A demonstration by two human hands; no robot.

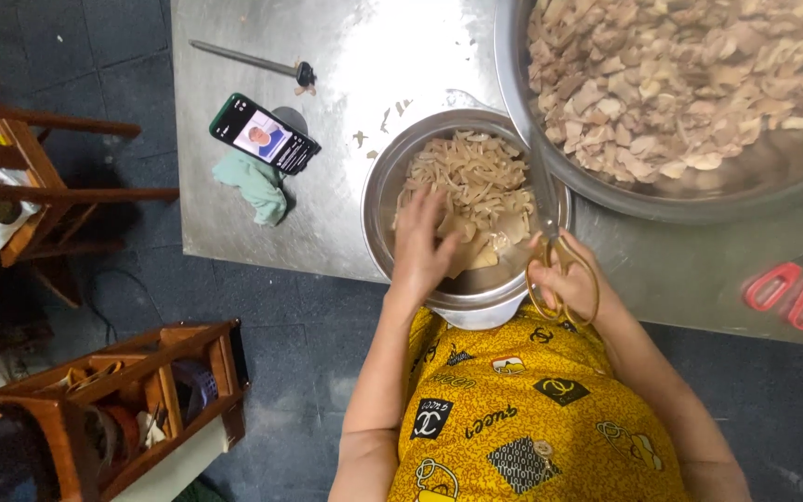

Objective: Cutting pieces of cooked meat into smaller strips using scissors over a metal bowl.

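Left hand (423, 249): your grip is spread, fingers fanned and laid flat on the pale, curled strips of cut food (476, 191) inside the small round steel bowl (378, 200). It pinches nothing that I can make out; the open palm looks suited to sorting or raking pieces toward you.

Right hand (576, 284): your grip is pressed together through the loops of the gold-handled scissors (555, 251). The blades run up and away from your grip, over the bowl's far rim, apparently closed. You hold them clear of the strips, so the cutting edge stays ready beside the left hand without crowding it.

The small bowl sits directly under both grips, overhanging the near edge of the steel worktop (271, 167), against your yellow patterned garment. That keeps the strips close.

Beyond your right grip, touching or just beside the small bowl, stands the large steel basin (699, 200) heaped with pale chunky pieces (680, 84); it is within a short reach.

Further out from the right grip lie red-handled scissors (792, 293), idle.

Beyond the left grip: a smartphone with a lit screen (264, 133) propped on a crumpled green cloth (257, 186), tilted toward you, presumably for viewing. Past it lies a long thin metal rod with a dark collar (257, 63).
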